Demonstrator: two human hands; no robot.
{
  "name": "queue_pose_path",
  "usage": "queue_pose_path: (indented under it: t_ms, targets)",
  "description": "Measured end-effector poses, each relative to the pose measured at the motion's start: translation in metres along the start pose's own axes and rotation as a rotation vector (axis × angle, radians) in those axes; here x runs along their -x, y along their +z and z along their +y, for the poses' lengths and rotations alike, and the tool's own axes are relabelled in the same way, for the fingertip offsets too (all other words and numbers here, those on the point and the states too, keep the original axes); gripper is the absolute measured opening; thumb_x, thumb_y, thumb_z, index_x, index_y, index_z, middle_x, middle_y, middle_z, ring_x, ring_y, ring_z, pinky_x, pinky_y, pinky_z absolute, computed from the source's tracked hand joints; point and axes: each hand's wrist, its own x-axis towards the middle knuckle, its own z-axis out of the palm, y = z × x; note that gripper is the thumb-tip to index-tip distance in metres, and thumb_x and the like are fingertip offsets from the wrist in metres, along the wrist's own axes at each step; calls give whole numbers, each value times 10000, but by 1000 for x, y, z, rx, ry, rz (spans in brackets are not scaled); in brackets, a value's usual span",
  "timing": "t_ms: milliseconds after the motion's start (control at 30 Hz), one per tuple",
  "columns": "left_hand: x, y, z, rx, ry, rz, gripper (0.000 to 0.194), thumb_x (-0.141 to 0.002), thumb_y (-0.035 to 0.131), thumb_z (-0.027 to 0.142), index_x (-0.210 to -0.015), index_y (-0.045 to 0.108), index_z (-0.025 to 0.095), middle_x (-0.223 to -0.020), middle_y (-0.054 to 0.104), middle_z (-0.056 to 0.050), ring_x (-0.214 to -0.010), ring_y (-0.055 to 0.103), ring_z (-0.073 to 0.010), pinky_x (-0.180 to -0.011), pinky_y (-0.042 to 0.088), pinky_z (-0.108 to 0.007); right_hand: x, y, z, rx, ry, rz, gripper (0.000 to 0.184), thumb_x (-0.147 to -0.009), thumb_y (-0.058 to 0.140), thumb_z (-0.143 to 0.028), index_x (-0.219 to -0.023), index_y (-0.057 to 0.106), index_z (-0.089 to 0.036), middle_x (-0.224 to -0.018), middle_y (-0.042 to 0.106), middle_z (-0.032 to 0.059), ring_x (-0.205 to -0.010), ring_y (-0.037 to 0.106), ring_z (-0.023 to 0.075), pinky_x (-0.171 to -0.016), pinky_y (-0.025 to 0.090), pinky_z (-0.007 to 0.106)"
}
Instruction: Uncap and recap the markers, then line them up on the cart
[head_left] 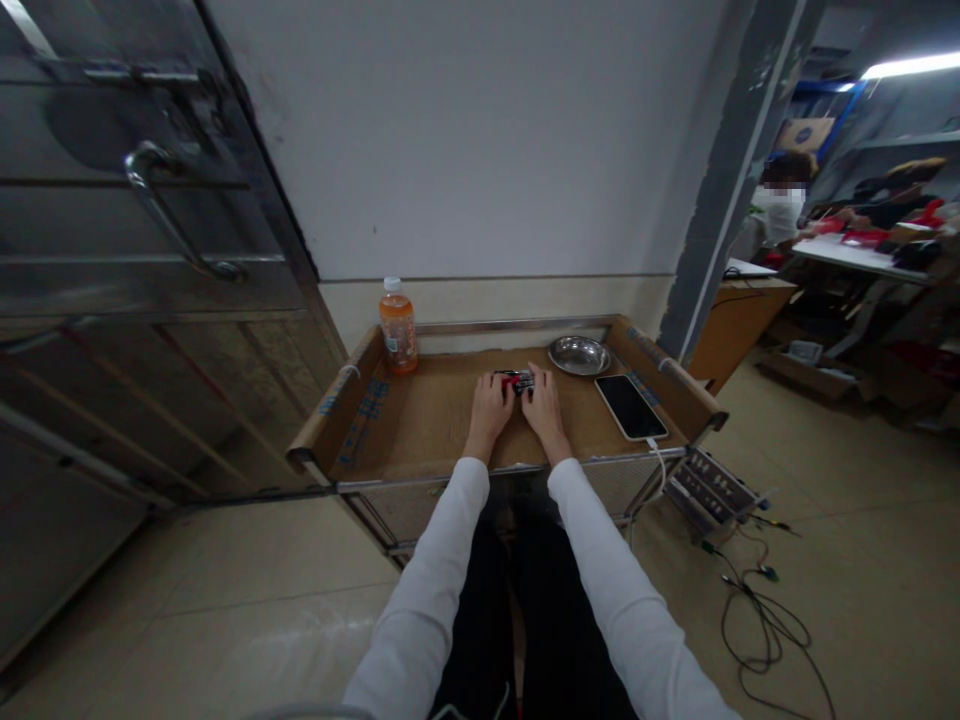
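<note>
Both hands come together over the middle of a cardboard-lined cart top point(427, 425). My left hand point(491, 405) has its fingers curled against a small red, black and silver object point(517, 381). From the other side, my right hand point(543, 402) grips the same object with bent fingers. Its kind is too small to make out, and the fingers cover part of it. Beyond my right hand lies a round, shallow steel dish point(579, 356). A phone point(631, 407) rests face up to the right, its screen dark and a white cable plugged into its near end.
A bottle of orange drink point(398, 328) stands at the back left. Rolled cardboard edges point(667, 375) border the cart's sides. On the floor to the right are a metal box point(712, 495) and loose cables point(765, 620). Other people point(780, 205) sit at tables beyond the doorway.
</note>
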Motion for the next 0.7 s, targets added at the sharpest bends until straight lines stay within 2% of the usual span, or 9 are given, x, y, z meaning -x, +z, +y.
queue_pose_path:
  t_ms: [67,167,367,533,700]
  targets:
    - [0,0,1,101,102,-12,164,-897,414,178,-1004,537,169,-993,607,-118,-969,558,-237,-898,452,-395,0,2,2,-31,-20,8,416,-833,434,-111,-1241,503,-160,-1154,513,134,-1073,515,234,-945,433,378]
    - [1,-2,3,207,138,10,202,-909,404,180,-1079,512,180,-1057,613,-114,-1007,569,-220,-920,458,-384,0,4,5,-55,-31,8,289,-862,432,-147,-1112,575,-173,-1082,525,120,-1020,529,229,-927,448,378]
    - [2,-4,3,325,68,89,237,-917,471,273,-1131,483,171,-1058,618,-112,-972,608,-190,-857,496,-333,0,6,7,-131,-33,-54,196,-891,445,-211,-1010,597,-179,-1016,542,100,-927,560,205,-875,473,344]
    - [3,-4,3,341,27,92,209,-933,471,341,-1070,515,189,-987,634,-78,-902,624,-162,-811,499,-297,1,7,4,-229,-92,-107,182,-877,461,-205,-1000,596,-197,-1017,565,80,-913,572,186,-863,478,321]
    - [3,-6,3,327,-56,96,226,-937,464,370,-1059,532,192,-987,634,-72,-909,619,-160,-824,489,-293,-1,7,1,-228,-105,-139,181,-864,465,-196,-979,604,-190,-1030,593,87,-950,579,188,-867,477,321]
